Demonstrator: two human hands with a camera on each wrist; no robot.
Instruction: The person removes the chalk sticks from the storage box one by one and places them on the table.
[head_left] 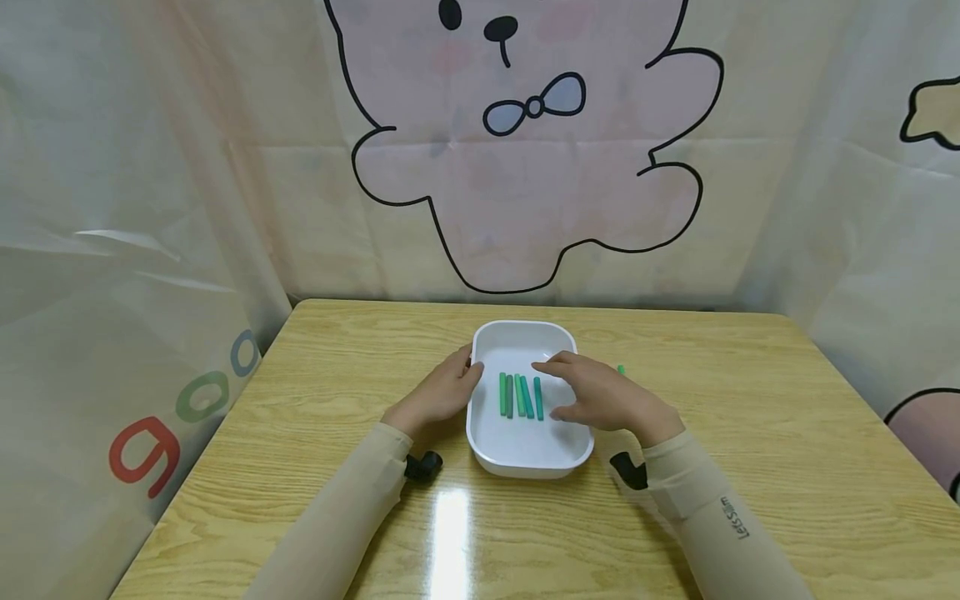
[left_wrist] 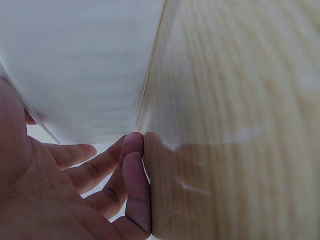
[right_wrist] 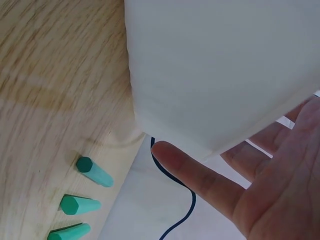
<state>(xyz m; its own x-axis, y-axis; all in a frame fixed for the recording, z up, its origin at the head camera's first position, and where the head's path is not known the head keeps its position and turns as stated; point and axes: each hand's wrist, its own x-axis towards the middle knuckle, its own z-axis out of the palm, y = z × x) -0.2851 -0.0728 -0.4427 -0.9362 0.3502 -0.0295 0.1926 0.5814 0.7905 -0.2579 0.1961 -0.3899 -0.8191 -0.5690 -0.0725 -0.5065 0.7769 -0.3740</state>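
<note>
A white plastic tray (head_left: pixel 528 454) rests on the table with several green sticks (head_left: pixel 521 396) in it, lying roughly side by side. At the tray's left side, my left hand (head_left: pixel 442 385) holds the rim, thumb on top and fingers along the outer wall. Some fingertips in the left wrist view reach down to the tabletop. My right hand (head_left: pixel 600 390) hovers over the tray's right part, its fingers spread and holding nothing. Three more green six-sided sticks (right_wrist: pixel 80 205) are on the table in the right wrist view; the right hand hides most of them in the head view.
The wooden table (head_left: pixel 750 433) ends at a curtain (head_left: pixel 525 183) with a cartoon bear. Light glares on the tabletop in front of the tray. A dark cable (right_wrist: pixel 189 210) hangs past the table edge in the right wrist view.
</note>
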